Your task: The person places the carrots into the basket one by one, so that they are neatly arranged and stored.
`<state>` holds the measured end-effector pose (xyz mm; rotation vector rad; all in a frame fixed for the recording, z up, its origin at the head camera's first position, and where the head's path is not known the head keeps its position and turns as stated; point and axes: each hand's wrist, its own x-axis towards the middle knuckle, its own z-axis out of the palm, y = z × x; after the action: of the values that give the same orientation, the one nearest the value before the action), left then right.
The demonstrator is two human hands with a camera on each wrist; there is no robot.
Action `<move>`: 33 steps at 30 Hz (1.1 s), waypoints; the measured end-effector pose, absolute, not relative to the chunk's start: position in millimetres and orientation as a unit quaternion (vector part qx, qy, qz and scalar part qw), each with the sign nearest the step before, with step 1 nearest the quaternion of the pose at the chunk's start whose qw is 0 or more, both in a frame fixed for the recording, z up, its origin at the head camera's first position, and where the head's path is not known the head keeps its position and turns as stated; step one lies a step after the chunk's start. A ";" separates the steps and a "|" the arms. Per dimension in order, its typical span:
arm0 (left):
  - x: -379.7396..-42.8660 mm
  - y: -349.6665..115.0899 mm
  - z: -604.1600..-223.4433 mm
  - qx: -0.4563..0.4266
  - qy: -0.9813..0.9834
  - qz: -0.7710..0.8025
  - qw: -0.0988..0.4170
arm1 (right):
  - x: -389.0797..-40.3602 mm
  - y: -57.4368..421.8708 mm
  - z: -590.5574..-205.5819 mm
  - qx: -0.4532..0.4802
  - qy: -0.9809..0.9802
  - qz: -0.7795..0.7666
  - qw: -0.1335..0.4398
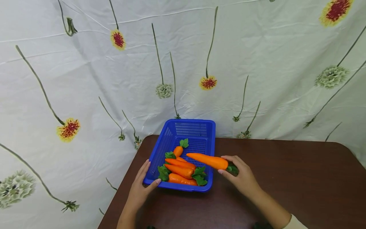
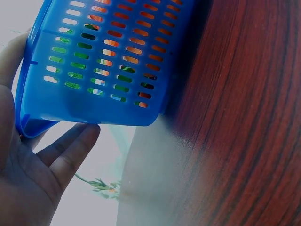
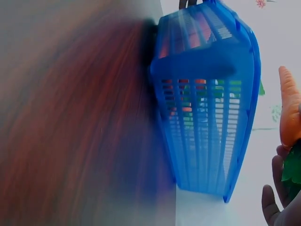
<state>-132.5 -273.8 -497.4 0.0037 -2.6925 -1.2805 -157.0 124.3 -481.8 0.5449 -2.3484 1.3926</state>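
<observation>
A blue plastic basket (image 1: 209,143) stands on the table with several orange carrots (image 1: 178,171) with green leafy tops lying in its near half. My left hand (image 1: 140,190) holds the basket's near left corner, thumb over the front rim and fingers along the left side. In the left wrist view, those fingers (image 2: 75,153) lie against the outside of the wall. With my right hand (image 1: 240,176) I grip another carrot (image 1: 210,161) by its leafy end. That carrot is above the basket's right rim, its tip pointing left over the inside; the right wrist view shows it higher than the rim.
The dark brown wooden table (image 1: 286,178) extends to the right of the basket. Behind it hangs a pale cloth (image 1: 271,63) printed with flowers, close to the basket's far side. Small dark objects show at the bottom edge of the head view.
</observation>
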 end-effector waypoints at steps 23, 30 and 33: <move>-133.7 -273.4 -498.8 -0.002 -0.901 -0.427 0.082 | -144.4 62.4 -468.9 0.185 -0.807 0.548 0.119; -133.5 -273.5 -499.7 -0.003 -0.902 -0.424 0.080 | -141.9 47.2 -465.8 0.152 -0.789 0.589 0.083; -133.5 -273.9 -499.7 0.000 -0.902 -0.425 0.077 | -142.1 39.3 -466.0 0.148 -0.792 0.587 0.080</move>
<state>-133.5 -273.9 -499.7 -0.0011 -2.7028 -1.2734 -142.1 39.3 -466.0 0.4429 -2.3686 1.7552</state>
